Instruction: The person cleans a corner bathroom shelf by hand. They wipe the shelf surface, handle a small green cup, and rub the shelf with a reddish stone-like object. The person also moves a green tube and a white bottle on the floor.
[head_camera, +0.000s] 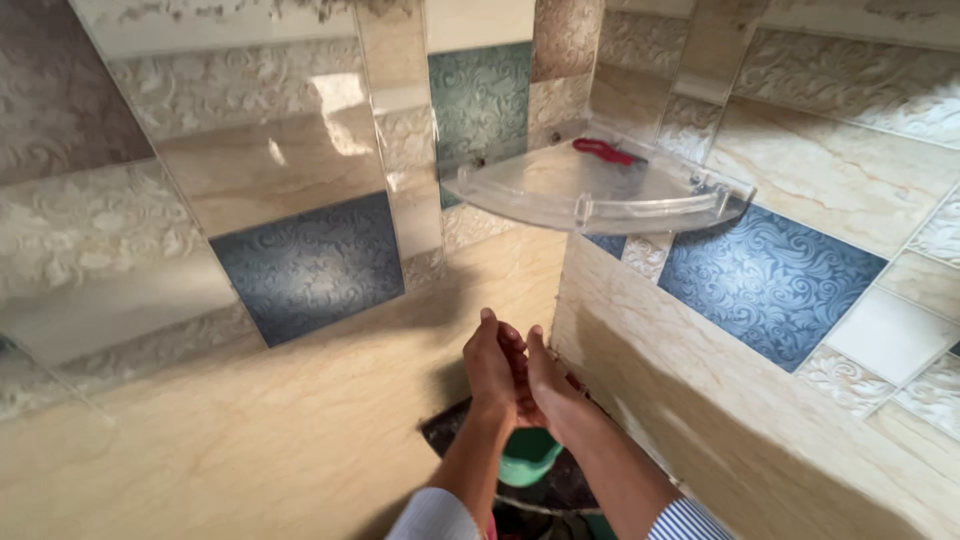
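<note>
My left hand (492, 365) and my right hand (545, 378) are pressed together, palm against palm, low in a tiled corner. The fingers lie interlaced or rubbing against each other, and nothing shows between them. Below the hands sits a green round object (527, 455), partly hidden by my wrists. Striped sleeves cover both forearms at the bottom edge.
A clear plastic corner shelf (600, 195) is fixed to the walls above the hands, with a small red object (603, 151) lying on it. Beige, blue and patterned tiles (310, 265) cover both walls. A dark floor patch (450, 430) lies under the hands.
</note>
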